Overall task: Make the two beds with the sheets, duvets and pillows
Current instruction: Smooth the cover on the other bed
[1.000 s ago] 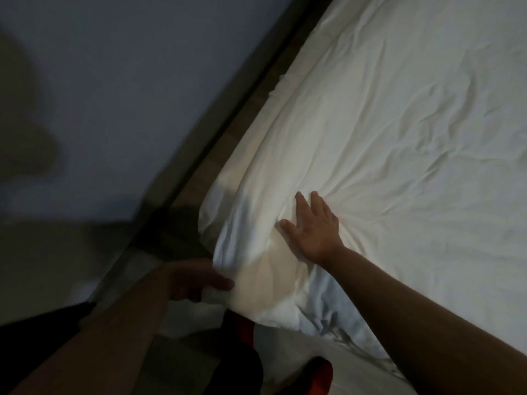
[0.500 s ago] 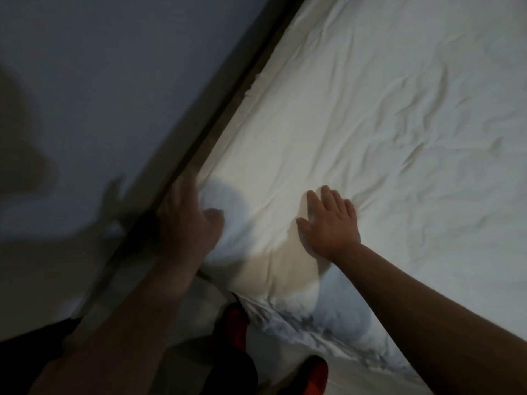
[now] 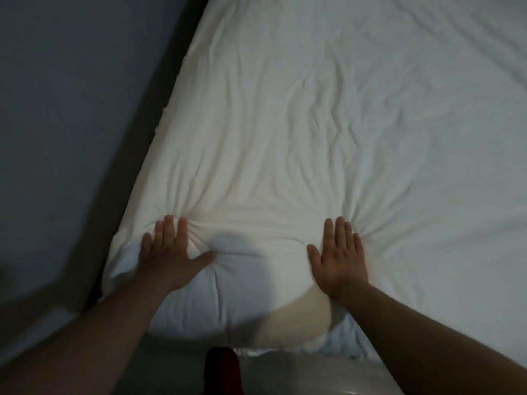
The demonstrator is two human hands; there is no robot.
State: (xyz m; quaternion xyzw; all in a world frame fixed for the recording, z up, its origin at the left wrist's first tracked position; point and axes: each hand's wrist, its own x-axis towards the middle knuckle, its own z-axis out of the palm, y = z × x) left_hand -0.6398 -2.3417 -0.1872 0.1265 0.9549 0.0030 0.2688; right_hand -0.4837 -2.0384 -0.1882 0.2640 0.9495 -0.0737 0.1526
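White bedding (image 3: 285, 124) under 2 flat, spread grips: left grip (image 3: 171, 252) by its near corner, right grip (image 3: 338, 258) apart

We have a single view, worn on the head, looking forward and steeply down over the near left corner of the bed (image 3: 285, 109). It sits close: the left hand (image 3: 171, 258) and right hand (image 3: 338, 260) reach in from the near edge, low in frame, with the wall (image 3: 71, 109) along the left.

Left hand (image 3: 171, 256) flat, palm down, fingers straight, thumb spread right; right hand (image 3: 338, 259) likewise; both forearms reaching far.
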